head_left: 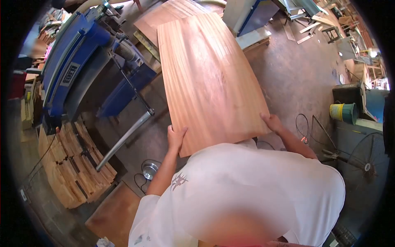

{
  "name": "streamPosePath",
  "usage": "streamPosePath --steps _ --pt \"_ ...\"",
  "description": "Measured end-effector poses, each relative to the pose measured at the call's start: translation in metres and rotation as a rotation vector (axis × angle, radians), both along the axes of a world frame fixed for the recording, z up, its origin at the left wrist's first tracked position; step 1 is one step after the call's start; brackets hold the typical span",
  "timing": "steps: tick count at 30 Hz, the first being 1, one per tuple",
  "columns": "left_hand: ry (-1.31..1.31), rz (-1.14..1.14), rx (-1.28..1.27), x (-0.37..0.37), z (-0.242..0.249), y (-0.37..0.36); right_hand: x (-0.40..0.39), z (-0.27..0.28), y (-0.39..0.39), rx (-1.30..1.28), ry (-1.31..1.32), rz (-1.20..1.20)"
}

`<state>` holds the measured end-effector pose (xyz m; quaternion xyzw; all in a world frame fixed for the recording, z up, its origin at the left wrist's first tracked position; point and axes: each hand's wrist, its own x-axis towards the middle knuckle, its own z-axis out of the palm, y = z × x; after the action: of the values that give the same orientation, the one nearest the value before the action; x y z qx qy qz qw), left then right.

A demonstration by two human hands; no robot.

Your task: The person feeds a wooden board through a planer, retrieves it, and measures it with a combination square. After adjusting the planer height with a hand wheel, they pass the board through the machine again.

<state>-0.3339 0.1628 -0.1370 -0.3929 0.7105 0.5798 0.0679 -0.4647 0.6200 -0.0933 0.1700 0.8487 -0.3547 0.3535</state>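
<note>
A wide wooden panel [212, 78] with streaky light and reddish grain reaches away from my body. Its near edge is close to my white shirt. My left hand [176, 138] grips the panel's left edge near the close corner, thumb on top. On the opposite edge, near the other close corner, my right hand [271, 122] holds on, also with the thumb on the upper face. The fingers beneath the panel are hidden. Under the panel's far end lies another wooden board [144, 20].
To the left stands a blue machine [88, 35] with a metal bar [123, 140] sticking out. Stacked wood strips [78, 164] lie below it. A metal lamp-like bowl [150, 169] is on the floor by my left arm. A bucket [349, 113] and a fan [367, 166] stand at right.
</note>
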Motion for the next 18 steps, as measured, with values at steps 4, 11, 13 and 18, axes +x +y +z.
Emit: streamPosePath --steps 4,11,13,18 --pt "-0.051 -0.078 -0.220 0.008 -0.008 0.012 0.009 0.012 0.008 -0.060 0.075 0.038" --pt "-0.225 -0.072 -0.340 -0.020 -0.030 0.091 -0.063 0.032 0.062 -0.069 0.127 0.164" --pt "-0.262 -0.157 -0.157 -0.030 -0.082 0.111 -0.081 0.031 0.086 -0.007 0.163 0.196" --pt "0.111 -0.340 -0.308 -0.114 -0.087 0.204 -0.140 0.089 0.094 -0.162 0.353 0.180"
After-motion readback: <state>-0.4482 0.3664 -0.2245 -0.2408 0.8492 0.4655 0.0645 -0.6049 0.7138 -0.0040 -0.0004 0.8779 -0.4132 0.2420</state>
